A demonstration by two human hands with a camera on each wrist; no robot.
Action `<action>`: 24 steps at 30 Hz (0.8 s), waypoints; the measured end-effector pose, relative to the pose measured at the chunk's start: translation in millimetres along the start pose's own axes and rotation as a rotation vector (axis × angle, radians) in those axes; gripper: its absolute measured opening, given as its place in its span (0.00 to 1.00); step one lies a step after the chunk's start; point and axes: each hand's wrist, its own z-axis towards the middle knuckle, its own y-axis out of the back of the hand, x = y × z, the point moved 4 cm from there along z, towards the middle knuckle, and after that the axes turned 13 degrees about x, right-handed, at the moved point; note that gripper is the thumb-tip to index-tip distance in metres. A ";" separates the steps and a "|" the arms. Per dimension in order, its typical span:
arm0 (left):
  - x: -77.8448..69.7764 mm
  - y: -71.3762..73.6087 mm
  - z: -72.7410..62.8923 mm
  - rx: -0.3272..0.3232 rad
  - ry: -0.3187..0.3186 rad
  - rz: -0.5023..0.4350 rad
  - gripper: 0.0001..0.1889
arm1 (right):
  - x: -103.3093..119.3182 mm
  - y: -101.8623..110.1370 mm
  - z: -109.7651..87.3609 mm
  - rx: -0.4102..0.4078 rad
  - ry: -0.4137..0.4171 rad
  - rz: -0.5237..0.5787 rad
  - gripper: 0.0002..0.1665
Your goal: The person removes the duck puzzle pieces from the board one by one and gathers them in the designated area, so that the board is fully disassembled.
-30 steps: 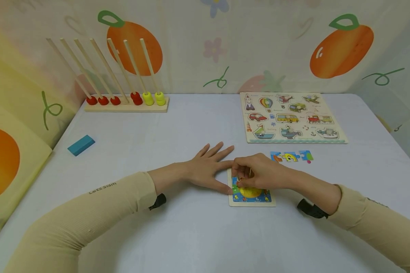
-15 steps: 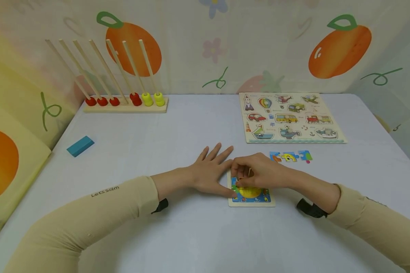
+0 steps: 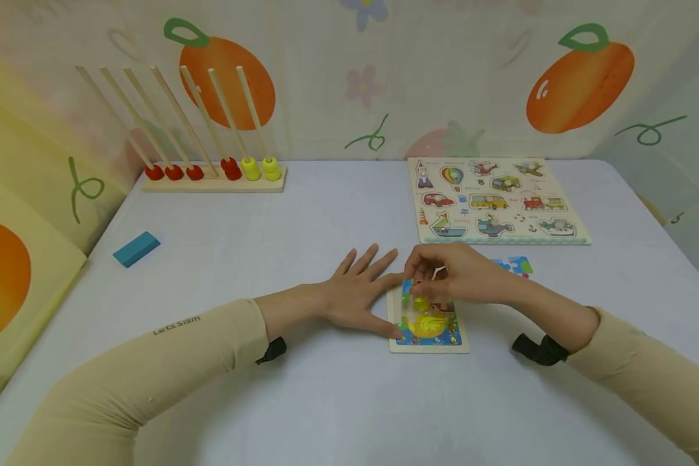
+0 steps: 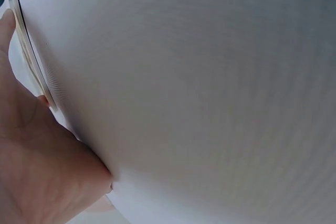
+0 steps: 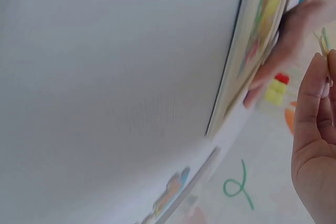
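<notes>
A small jigsaw board (image 3: pixel 430 350) with a pale frame and a yellow duck picture lies on the white table. My left hand (image 3: pixel 356 298) spreads its fingers beside it, thumb and index finger touching the board's left edge. Over the board's upper part, my right hand (image 3: pixel 459 274) pinches a jigsaw piece (image 3: pixel 407 290) between thumb and fingertips. The right wrist view has that piece (image 5: pixel 324 40) edge-on, raised off the board. Beyond the right hand lie loose jigsaw pieces (image 3: pixel 521 265), partly covered by it.
Behind the loose pieces lies a wooden vehicle puzzle board (image 3: pixel 468 219). A peg stand (image 3: pixel 215 186) with red and yellow beads is at the back left. A blue block (image 3: pixel 136 250) lies near the table's left edge.
My right hand has lifted a jigsaw piece off the board, moving up and slightly right, and now hides part of the loose pieces. My left hand has shifted slightly, staying spread at the edge.
</notes>
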 end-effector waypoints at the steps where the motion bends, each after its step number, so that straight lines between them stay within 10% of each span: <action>1: -0.1 0.1 0.0 0.000 0.000 0.003 0.50 | -0.3 2.3 -1.8 -0.010 -0.009 -0.002 0.09; 24: -0.5 -0.1 -0.1 -0.005 -0.005 0.018 0.50 | -44.1 32.8 -49.0 -0.115 -0.160 -0.001 0.10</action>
